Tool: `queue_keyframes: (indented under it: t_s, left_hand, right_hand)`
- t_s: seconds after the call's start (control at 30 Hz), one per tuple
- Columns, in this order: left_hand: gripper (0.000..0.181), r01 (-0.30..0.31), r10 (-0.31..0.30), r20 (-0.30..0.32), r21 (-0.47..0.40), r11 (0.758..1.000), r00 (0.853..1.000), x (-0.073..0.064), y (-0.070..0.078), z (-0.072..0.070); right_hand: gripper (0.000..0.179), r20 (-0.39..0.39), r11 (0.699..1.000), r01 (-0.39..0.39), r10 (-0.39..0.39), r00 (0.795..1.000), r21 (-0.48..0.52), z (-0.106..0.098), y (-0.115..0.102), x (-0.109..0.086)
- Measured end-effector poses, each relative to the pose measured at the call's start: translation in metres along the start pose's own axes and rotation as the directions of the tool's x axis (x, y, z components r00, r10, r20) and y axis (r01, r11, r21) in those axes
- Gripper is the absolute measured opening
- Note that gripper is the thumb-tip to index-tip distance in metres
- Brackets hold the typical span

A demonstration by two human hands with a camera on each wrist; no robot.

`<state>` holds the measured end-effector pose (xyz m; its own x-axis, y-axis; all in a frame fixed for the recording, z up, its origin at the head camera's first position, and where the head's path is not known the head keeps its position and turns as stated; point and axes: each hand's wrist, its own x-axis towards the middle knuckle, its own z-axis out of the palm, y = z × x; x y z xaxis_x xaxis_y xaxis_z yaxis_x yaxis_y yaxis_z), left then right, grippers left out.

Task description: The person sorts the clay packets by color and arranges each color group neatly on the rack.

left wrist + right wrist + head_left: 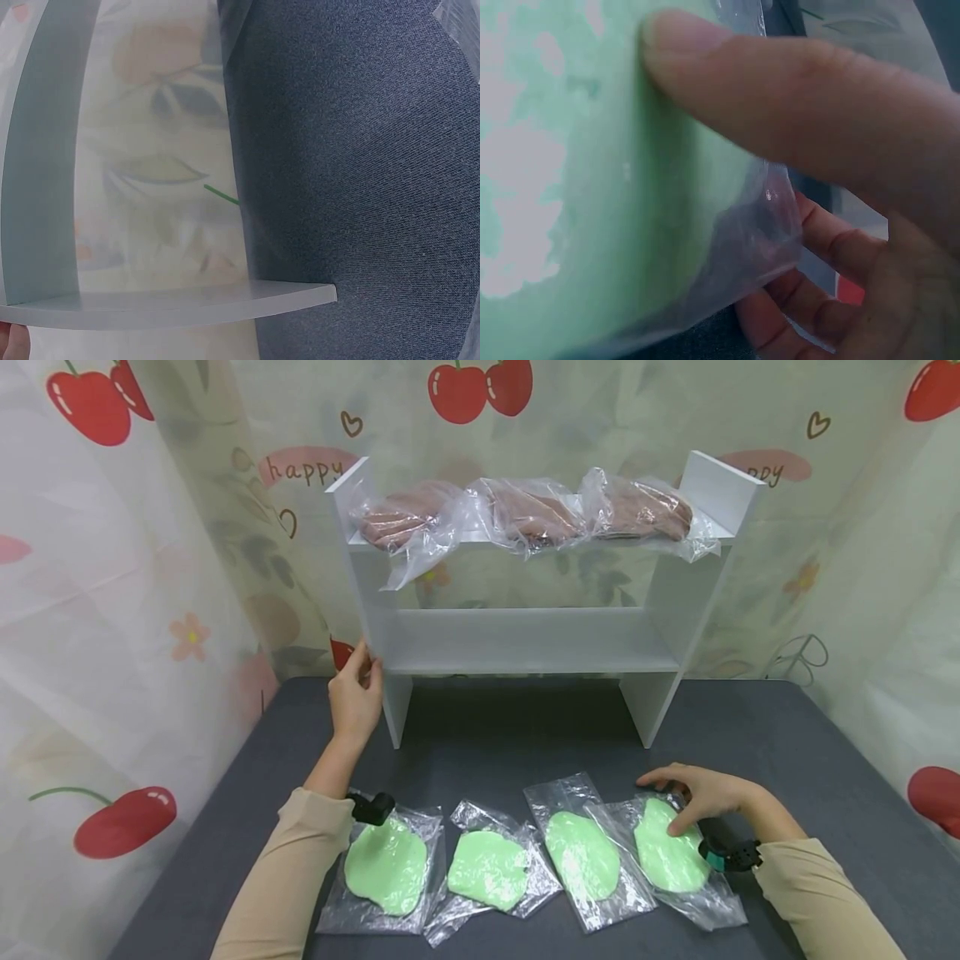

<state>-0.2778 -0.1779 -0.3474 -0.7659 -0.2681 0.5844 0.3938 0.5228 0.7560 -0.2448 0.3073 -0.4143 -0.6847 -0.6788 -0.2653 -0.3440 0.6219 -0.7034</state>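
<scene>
My left hand [356, 702] holds the left side panel of a white two-tier shelf [525, 639]. Its fingertips [13, 343] press the panel's outer face in the left wrist view; the thumb's contact there is hidden. At the front right, my right hand [712, 800] pinches the rightmost clear bag of flat, pale green, dough-like stuff [667, 856]. In the right wrist view the thumb [705, 60] lies on top of that green bag [592, 187], with the other fingers [817, 300] behind its edge.
More green bags lie in a row leftward: one beside the held bag [581, 856], a middle one [487, 868], and one [386, 868] under my left forearm. Three bagged brown lumps [525, 518] sit on the shelf's top board. A cable [806, 652] hangs behind the dark table [757, 727].
</scene>
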Motion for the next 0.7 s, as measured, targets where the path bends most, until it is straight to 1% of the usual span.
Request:
queue_keyframes:
  t_s: [0.27,0.33,0.43,0.57,0.7]
  left_hand:
    - [0.045,0.004,-0.004,-0.003,0.001,1.0,1.0,0.0002,-0.0002,-0.0002]
    - [0.045,0.003,-0.003,-0.002,0.004,1.0,1.0,0.0005,-0.0002,0.0]
    - [0.045,0.003,-0.003,-0.001,0.004,1.0,1.0,0.0006,-0.0011,0.0003]
    - [0.045,-0.001,0.001,-0.001,0.007,1.0,1.0,0.0007,-0.0026,0.0008]
    - [0.045,-0.001,0.001,-0.003,0.008,1.0,1.0,0.0007,-0.0035,0.001]
  right_hand:
    - [0.067,0.021,0.997,0.017,-0.019,1.0,0.08,0.0006,0.0021,0.0024]
    - [0.067,0.02,0.997,0.019,-0.021,1.0,0.077,0.0004,0.0026,0.0027]
    - [0.067,0.015,0.998,0.0,-0.001,1.0,0.058,0.0005,0.0032,0.0034]
    - [0.066,0.019,0.998,-0.025,0.024,1.0,0.06,0.0008,0.0028,0.0047]
    - [0.063,0.012,0.999,-0.02,0.019,1.0,0.049,0.0005,-0.0001,0.0052]
